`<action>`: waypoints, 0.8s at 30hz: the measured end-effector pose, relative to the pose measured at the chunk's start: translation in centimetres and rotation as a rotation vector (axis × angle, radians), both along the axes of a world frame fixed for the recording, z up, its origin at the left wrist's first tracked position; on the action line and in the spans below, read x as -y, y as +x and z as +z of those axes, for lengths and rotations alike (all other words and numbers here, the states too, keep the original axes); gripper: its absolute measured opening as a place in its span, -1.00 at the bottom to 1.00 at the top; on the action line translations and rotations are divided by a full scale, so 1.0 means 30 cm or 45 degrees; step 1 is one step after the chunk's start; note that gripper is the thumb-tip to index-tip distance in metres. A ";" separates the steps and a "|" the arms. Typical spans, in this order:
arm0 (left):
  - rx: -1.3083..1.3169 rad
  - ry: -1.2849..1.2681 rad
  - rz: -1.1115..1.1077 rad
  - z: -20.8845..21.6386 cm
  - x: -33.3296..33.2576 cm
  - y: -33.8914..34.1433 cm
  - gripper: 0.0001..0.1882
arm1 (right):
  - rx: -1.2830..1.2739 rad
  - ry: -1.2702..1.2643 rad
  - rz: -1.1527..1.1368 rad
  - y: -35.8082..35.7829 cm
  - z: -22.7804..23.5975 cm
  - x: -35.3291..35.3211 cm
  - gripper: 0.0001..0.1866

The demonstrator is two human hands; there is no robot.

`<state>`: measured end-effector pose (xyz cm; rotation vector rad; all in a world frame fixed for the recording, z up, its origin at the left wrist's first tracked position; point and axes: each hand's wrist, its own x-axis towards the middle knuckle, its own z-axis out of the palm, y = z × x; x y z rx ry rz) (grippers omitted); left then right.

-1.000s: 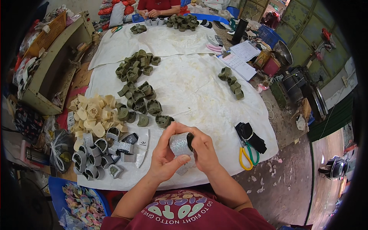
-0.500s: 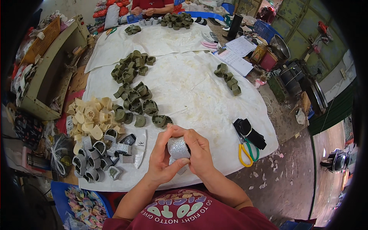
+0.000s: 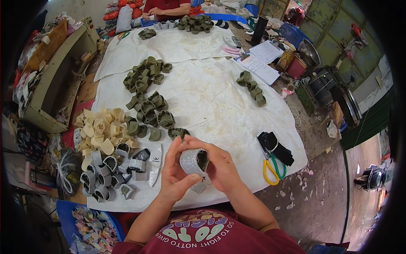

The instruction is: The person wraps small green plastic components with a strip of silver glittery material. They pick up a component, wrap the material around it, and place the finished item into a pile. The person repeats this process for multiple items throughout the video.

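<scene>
Between my two hands, over the near edge of the table, is a hollow shoe heel point(image 3: 191, 162) wrapped in glittery silver material, its dark inside facing right. My left hand point(image 3: 174, 178) curls round its left side, with the thumb against the lower front. Fingers of my right hand point(image 3: 223, 168) close round the right and far side. A small silver piece point(image 3: 198, 187) lies on the cloth under the hands, partly hidden. Just beyond my fingertips sits a bare olive-green heel point(image 3: 178, 132). Several silver-covered heels point(image 3: 102, 178) are heaped to the left.
White cloth point(image 3: 203, 97) covers the table. Beige heel parts point(image 3: 99, 129) and olive-green heels point(image 3: 146, 76) lie in piles at left. On the right are scissors point(image 3: 270, 169) and a black bundle point(image 3: 275, 148). Papers point(image 3: 258, 67) lie farther back. Across the table sits another person point(image 3: 167, 8).
The silver heel has turned in my hands, so its hollow side now shows at the right. My right fingers have shifted around it. The other person's hands have moved left.
</scene>
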<state>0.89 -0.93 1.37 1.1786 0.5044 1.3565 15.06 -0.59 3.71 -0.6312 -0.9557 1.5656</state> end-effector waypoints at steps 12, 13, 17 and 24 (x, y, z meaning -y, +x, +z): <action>0.178 -0.185 -0.061 -0.006 0.003 -0.010 0.00 | -0.048 0.108 0.166 0.034 -0.012 -0.012 -0.59; 0.143 -0.186 -0.051 -0.014 0.002 -0.014 0.00 | 0.025 0.105 0.129 0.029 -0.016 -0.005 -0.59; 0.046 -0.170 -0.101 -0.020 -0.011 -0.011 0.03 | 0.120 0.052 0.012 0.021 -0.059 -0.011 -0.58; 0.398 -0.467 -0.336 -0.008 -0.002 -0.019 0.09 | -0.066 -0.147 0.333 0.071 -0.007 -0.016 -0.54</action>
